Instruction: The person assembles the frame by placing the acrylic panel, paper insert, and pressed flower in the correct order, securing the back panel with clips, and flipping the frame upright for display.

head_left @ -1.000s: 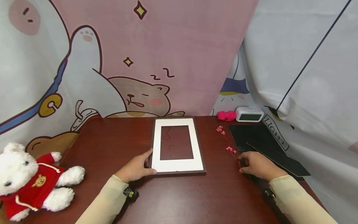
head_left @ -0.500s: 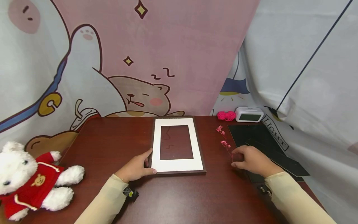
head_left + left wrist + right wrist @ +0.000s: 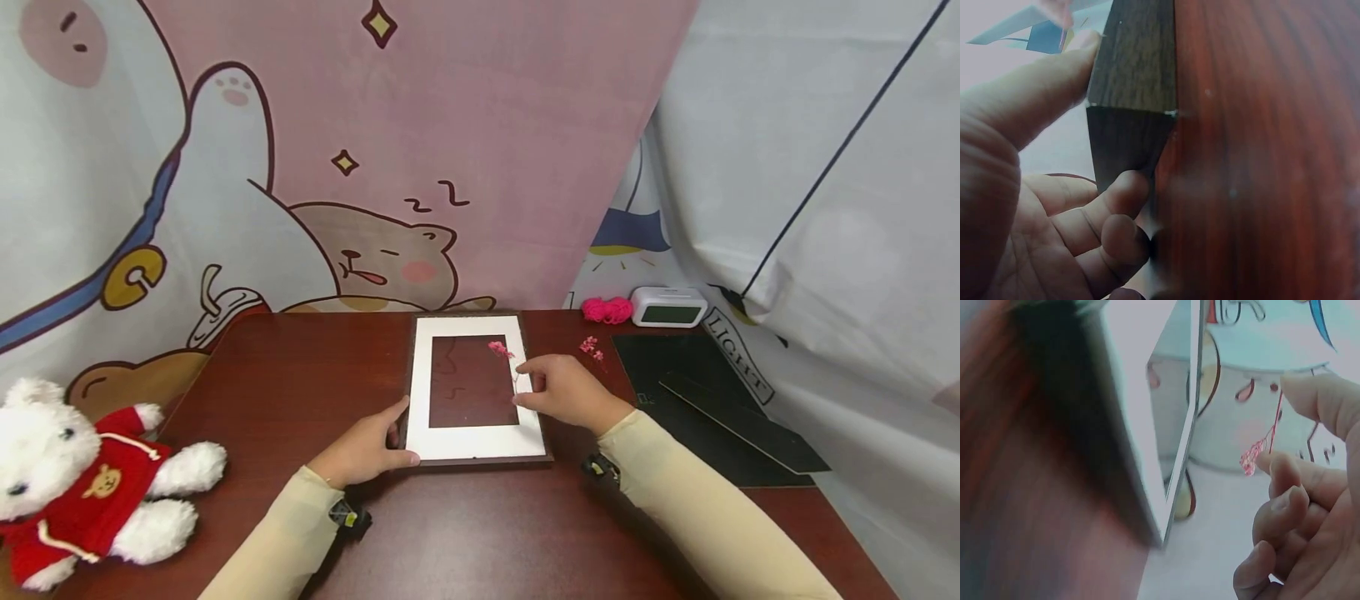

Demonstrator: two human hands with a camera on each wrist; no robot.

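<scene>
A dark wooden picture frame (image 3: 480, 462) with a white mat lies flat on the reddish-brown table (image 3: 450, 533). My left hand (image 3: 363, 450) grips its near left corner; in the left wrist view the thumb lies against the wooden edge (image 3: 1135, 56) and the fingers curl at the corner. Over the frame's right border, my right hand (image 3: 566, 392) pinches the thin stem of a pink flower sprig (image 3: 501, 349) between thumb and forefinger. The blossoms overlap the frame's opening in the head view. In the right wrist view, the sprig (image 3: 1250, 456) hangs beside the forefinger.
Another pink sprig (image 3: 592, 348) lies right of the frame. Farther right, a black backing board (image 3: 645, 367) has its narrow flap (image 3: 742, 421) raised. Pink yarn (image 3: 607, 310) and a white digital clock (image 3: 670, 307) stand behind. A plush bear (image 3: 127, 467) sits at left.
My right hand has carried the sprig leftward from the black board's edge to over the frame's right side. My left hand stays at the frame's corner.
</scene>
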